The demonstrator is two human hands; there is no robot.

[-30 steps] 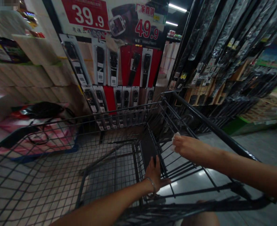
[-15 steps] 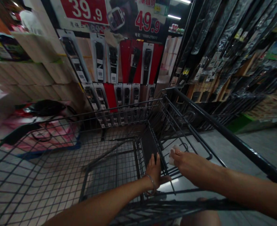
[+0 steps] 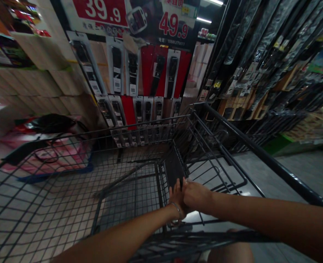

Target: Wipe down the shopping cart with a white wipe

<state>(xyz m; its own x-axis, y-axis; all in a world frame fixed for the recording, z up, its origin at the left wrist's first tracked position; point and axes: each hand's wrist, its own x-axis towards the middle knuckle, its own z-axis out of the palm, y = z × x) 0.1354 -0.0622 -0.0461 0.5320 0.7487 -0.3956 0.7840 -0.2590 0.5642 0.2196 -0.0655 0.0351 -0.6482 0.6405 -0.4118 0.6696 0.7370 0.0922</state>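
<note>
Both hands are inside a dark wire shopping cart [image 3: 134, 193]. My left hand [image 3: 178, 199], with a bracelet at its wrist, has its fingers stretched out and spread beside the dark flat panel [image 3: 174, 166]. My right hand [image 3: 196, 195] is closed and lies against or just over the left hand's thumb side; I cannot tell whether they press together. Only a small pale bit of the crumpled white tissue [image 3: 188, 179] shows at its fingertips. The right hand hides the left thumb.
The cart's handle bar [image 3: 271, 157] slants along the right. Packaged belts [image 3: 132, 73] hang on a rack ahead, under price signs. Pale stacked packs [image 3: 41, 80] and a pink bundle [image 3: 60, 153] stand at left. Black plastic-wrapped goods [image 3: 243, 54] hang at right.
My right hand has moved left, from apart over the wire rack to my left hand, bringing the tissue with it. My left hand has stayed nearly in place.
</note>
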